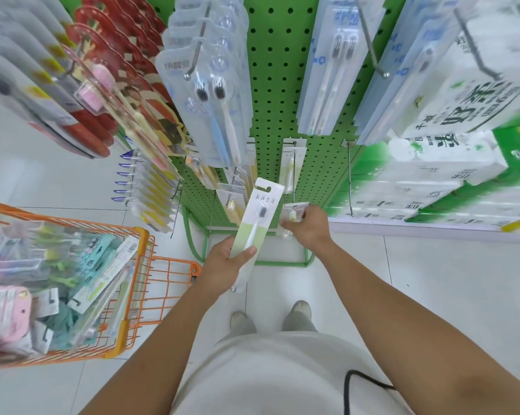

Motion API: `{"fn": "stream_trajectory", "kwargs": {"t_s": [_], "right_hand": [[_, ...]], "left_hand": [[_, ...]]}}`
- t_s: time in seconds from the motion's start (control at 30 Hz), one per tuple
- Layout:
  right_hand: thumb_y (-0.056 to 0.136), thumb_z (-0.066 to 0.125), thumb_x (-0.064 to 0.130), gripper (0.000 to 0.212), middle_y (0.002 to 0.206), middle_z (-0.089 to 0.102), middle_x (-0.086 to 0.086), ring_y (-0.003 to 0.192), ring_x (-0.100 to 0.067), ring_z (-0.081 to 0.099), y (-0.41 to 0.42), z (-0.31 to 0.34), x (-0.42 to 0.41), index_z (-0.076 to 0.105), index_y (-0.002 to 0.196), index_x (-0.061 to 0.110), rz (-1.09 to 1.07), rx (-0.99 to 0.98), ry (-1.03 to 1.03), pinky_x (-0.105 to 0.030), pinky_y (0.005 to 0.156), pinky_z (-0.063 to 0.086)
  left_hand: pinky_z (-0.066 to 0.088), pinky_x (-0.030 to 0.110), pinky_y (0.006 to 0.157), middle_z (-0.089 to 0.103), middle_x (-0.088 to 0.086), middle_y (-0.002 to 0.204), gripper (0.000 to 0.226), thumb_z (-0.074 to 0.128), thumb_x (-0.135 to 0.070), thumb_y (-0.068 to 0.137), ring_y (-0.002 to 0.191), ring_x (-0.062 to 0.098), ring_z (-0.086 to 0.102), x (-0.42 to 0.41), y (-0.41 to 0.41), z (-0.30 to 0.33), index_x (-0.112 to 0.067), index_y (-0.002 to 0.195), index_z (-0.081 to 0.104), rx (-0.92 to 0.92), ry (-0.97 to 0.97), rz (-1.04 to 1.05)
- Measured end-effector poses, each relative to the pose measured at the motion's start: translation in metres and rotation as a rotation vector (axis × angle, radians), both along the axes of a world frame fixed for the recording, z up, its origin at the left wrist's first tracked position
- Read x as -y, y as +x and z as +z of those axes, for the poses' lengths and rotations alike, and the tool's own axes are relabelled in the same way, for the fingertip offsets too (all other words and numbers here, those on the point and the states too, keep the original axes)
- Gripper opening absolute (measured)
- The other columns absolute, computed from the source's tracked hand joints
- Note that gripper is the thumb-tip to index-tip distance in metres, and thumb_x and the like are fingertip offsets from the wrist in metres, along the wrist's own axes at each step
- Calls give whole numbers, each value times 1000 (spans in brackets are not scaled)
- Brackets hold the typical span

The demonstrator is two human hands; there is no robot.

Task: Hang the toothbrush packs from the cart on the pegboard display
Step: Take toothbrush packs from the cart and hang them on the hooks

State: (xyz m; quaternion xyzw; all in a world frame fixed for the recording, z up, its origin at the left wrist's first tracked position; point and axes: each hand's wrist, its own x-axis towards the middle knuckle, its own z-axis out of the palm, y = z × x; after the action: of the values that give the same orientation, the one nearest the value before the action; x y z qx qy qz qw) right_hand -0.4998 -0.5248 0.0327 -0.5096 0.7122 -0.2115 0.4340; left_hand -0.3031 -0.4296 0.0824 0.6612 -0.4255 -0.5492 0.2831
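Underfoot, pale floor tiles (432, 280); green pegboard (270, 85).

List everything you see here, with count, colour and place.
pegboard display: one, green, centre back
hanging toothbrush packs: many, clear, red and yellow, on pegs
bare peg: one, metal, lower right
tissue packs: several, white and green, right
cart: one, orange, left, with mixed packs inside
floor: white tiles
held toothbrush pack: one, white and green, in left hand
small pack: one, at a low peg, in right hand
left hand: grips held toothbrush pack
right hand: holds small pack
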Motion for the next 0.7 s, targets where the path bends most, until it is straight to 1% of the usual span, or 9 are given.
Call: {"fn": "stream_trajectory", "kwargs": {"t_s": [0.13,0.2,0.3,0.43,0.47,0.5,0.57,0.63,0.7], "right_hand": [[79,85,16,27,82,62,1,66,-7,55,2,0,18,62,94,14,89,5,-38,-8,44,36],[82,83,24,31,73,52,5,62,-6,47,3,-3,19,52,82,16,93,-34,-37,-15,47,33],[83,79,33,46,60,42,6,53,-9,41,3,-12,16,37,67,24,59,-47,-17,-16,44,27],[87,77,39,42,65,45,4,54,-9,40,2,-15,33,41,71,21,77,-93,43,-12,43,30],[89,75,40,34,74,53,1,61,-11,48,3,-11,42,51,83,16,100,-103,57,-10,50,33],[90,74,41,40,88,61,-5,75,-17,56,3,-6,53,56,104,8,103,-100,66,-15,62,39],[91,71,42,69,120,63,-15,104,-28,60,5,6,73,43,135,-2,84,-102,82,-27,76,42],[94,67,41,76,136,56,-17,121,-32,56,7,19,89,32,145,-2,70,-131,100,-34,87,45],[96,64,43,77,145,49,-18,126,-32,53,7,22,98,27,147,-1,66,-144,145,-34,89,45]], "left_hand": [[44,6,58,70,-8,87,15,65,-19,97,66,-9,62,6,-1,3,-16,112,68,-30,-13,85],[45,6,59,71,-8,89,15,64,-18,97,67,-11,62,4,0,3,-19,111,68,-46,-20,110],[49,11,66,74,-3,95,13,65,-22,97,79,3,65,-1,2,0,-25,109,67,-42,-4,117],[46,14,65,71,3,90,9,65,-21,97,77,14,59,-4,3,-4,-27,103,68,-40,18,132],[48,17,69,73,5,95,11,66,-20,96,80,15,62,-3,3,-3,-25,105,68,-39,23,129],[50,19,74,74,4,100,14,67,-18,96,86,16,66,-2,2,-3,-23,108,69,-40,28,127],[53,19,79,75,2,105,19,67,-12,95,94,16,70,1,1,-1,-20,111,68,-61,28,131],[54,15,76,76,1,104,20,67,-10,94,93,13,70,5,-2,1,-21,110,68,-66,21,135],[54,15,75,76,1,104,20,67,-10,94,91,12,70,5,-6,1,-23,109,68,-66,13,126]]}}
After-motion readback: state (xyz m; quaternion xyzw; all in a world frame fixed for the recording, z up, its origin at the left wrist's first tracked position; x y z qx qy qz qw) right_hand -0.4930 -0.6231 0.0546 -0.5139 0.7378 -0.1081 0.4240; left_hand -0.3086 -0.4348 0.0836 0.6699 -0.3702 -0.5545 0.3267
